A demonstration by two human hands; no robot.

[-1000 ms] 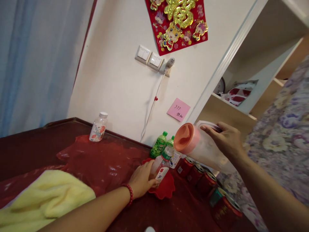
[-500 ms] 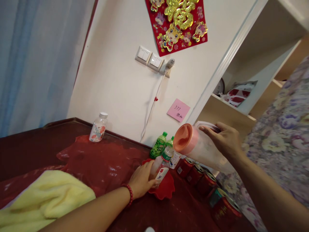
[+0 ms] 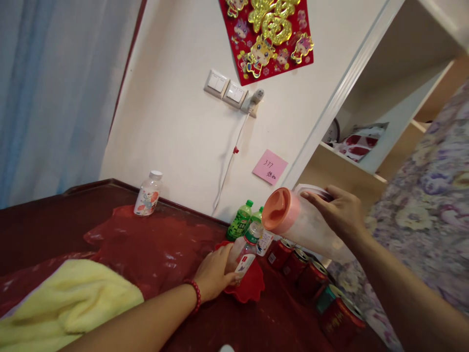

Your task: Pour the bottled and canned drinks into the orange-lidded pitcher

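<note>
My left hand point(image 3: 216, 274), with a red bead bracelet at the wrist, is closed around a clear plastic bottle point(image 3: 245, 259). The bottle stands slightly tilted over a red scalloped dish point(image 3: 252, 286); its mouth faces up. In my right hand point(image 3: 342, 212) is the white handle of a frosted pitcher point(image 3: 311, 227), tipped far to the left. The pitcher's pink lid point(image 3: 280, 210) sits just above and to the right of the bottle's mouth, apart from it. I cannot make out any liquid between them.
Green drink bottles point(image 3: 240, 220) stand by the wall behind the dish. Several cans point(image 3: 295, 264) line the right side. A white-capped jar point(image 3: 148, 193) is at the back left, and a yellow towel point(image 3: 73, 303) lies front left. Shelves point(image 3: 351, 166) rise at the right.
Both hands, the bottle and the pitcher keep nearly the same pose. The whole view has shifted very slightly.
</note>
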